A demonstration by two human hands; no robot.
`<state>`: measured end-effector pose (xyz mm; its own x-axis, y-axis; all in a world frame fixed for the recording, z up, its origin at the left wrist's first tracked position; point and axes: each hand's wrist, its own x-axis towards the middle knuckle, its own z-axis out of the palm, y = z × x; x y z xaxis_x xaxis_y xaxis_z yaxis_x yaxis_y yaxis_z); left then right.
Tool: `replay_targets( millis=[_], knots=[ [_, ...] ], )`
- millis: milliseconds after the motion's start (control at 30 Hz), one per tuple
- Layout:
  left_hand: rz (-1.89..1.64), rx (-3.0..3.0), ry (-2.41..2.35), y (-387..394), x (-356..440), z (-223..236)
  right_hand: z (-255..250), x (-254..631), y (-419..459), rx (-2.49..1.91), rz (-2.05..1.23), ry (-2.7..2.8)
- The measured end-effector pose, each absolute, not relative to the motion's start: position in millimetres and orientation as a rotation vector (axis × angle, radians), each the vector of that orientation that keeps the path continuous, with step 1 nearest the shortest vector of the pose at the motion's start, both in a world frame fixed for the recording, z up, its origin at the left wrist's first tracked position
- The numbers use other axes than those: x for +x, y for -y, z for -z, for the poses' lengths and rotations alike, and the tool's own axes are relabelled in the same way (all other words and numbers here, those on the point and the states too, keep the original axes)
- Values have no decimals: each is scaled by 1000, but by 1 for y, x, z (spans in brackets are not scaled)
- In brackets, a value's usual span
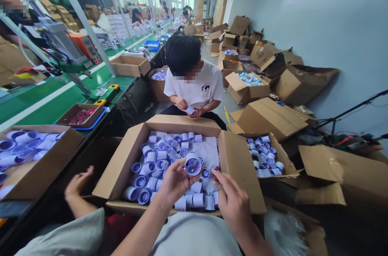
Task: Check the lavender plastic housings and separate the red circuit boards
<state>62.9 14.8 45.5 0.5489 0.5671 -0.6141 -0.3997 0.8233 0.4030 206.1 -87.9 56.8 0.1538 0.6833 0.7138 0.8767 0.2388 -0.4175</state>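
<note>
My left hand (176, 181) is wrapped round a pale lilac plastic cup-shaped housing (192, 164), its open end facing me, with something red inside. My right hand (232, 197), to the right of it, pinches a small red and dark part (216, 172) whose kind I cannot make out. Both hands are above a large open cardboard box (121, 163). In that box lie several similar lilac housings (150, 156), some upright and some on their sides. A white sheet (209, 149) shows at the box's right side.
A co-worker in a white shirt (195, 82) sits opposite, holding a lilac piece. Another person's hand (79, 182) is at my left. A smaller box of housings (268, 155) stands right; another box (60, 153) is left, near a tray of red parts (80, 115) on the green bench.
</note>
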Motion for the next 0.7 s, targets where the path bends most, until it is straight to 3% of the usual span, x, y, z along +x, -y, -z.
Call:
replay_targets(
  millis=[700],
  knots=[
    [-407,376,-631,-4,54,-81,-89,204,96,-1409,325,1826]
  ],
)
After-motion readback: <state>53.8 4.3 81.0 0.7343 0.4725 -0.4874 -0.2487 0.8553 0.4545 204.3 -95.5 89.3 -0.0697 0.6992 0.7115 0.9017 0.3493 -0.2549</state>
